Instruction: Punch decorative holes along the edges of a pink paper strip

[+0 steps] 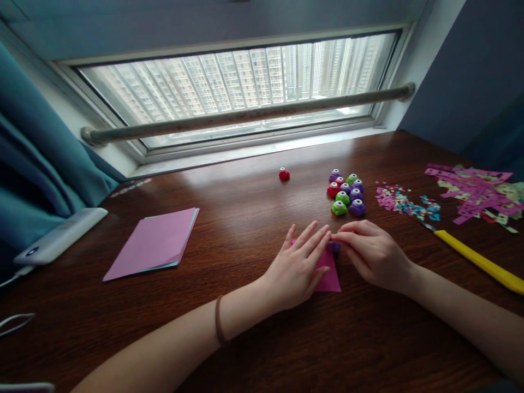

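Observation:
My left hand (298,266) lies spread over a pink sheet of paper (331,277) on the table, its fingertips reaching a small purple craft punch (333,246). From the other side, my right hand (370,252) has its fingers pinched together at this punch, close to the left fingertips. Most of the punch is hidden by the fingers, and part of the sheet is under my left hand. Just beyond the hands stands a group of several punches, among them a green punch (339,208), a purple punch (357,207) and a red punch (333,189).
Another red punch (284,174) stands apart. To the right are paper confetti (393,199), punched strips (478,191) and a yellow-handled cutter (478,259), blade towards the confetti. A stack of coloured paper (151,243) and a white power bank (61,236) lie left.

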Tool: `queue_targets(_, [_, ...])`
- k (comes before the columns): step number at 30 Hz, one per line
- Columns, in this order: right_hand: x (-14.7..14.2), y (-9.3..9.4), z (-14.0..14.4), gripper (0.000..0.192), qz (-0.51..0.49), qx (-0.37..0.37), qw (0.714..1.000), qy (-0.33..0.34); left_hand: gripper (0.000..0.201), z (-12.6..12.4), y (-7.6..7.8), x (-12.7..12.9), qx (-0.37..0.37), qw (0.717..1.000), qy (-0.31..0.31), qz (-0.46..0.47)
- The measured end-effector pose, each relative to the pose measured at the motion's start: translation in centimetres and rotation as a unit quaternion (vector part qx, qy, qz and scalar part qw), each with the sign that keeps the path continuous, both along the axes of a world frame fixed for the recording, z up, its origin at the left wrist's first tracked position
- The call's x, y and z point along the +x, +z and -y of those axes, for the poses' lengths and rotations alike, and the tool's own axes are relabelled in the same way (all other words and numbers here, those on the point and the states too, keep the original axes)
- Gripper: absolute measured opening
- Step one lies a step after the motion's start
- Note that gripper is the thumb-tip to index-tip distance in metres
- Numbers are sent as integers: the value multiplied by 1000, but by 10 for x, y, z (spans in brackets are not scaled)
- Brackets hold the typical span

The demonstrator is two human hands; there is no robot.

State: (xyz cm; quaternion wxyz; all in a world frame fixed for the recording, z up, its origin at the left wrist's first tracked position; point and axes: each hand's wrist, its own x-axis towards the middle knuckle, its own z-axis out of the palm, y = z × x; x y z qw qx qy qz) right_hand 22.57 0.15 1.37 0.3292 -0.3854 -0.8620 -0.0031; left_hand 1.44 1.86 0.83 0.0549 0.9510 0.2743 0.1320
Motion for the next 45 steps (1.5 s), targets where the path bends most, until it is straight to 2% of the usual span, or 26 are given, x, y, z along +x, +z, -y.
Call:
queue_targets(3, [-4, 7, 0, 23, 39, 9, 999, 24, 50, -1, 0, -1, -3, 1000, -4, 3])
queue_targets(7, [-8, 15, 0, 26, 85, -23, 995, 44, 45, -3, 4, -1, 7, 1000, -11, 8])
queue_targets(15, [-15, 26, -3, 19, 153, -70, 985, 25, 40, -5, 9, -1, 11, 1000, -16, 12])
queue_targets(19, [-21, 22, 2, 20, 180, -46, 983, 8, 40, -4, 7, -1, 19, 1000, -14, 6])
queue_targets(24, [-16, 6, 7, 25, 61, -7, 998, -22, 45, -2, -2, -1, 32, 999, -8, 4])
queue_targets(30, [-8, -3, 2, 33, -58, -32, 998, -6, 63, -1, -7, 0, 24, 998, 50, -4])
queue_targets(33, [-6, -7, -2, 48, -56, -90, 994, -9, 67, -1, -7, 0, 8, 998, 61, -15])
queue_targets(36, [-2, -12, -5, 50, -54, -137, 989, -8, 67, -2, -7, 1, -3, 997, 67, -23])
queue_targets(42, [10, -12, -15, 42, -103, -63, 988, -99, 63, -3, -6, 1, -18, 997, 66, -40])
queue_targets(45, [13, -11, -18, 40, -88, -60, 987, -122, 58, -4, -4, 0, -27, 997, 59, -42])
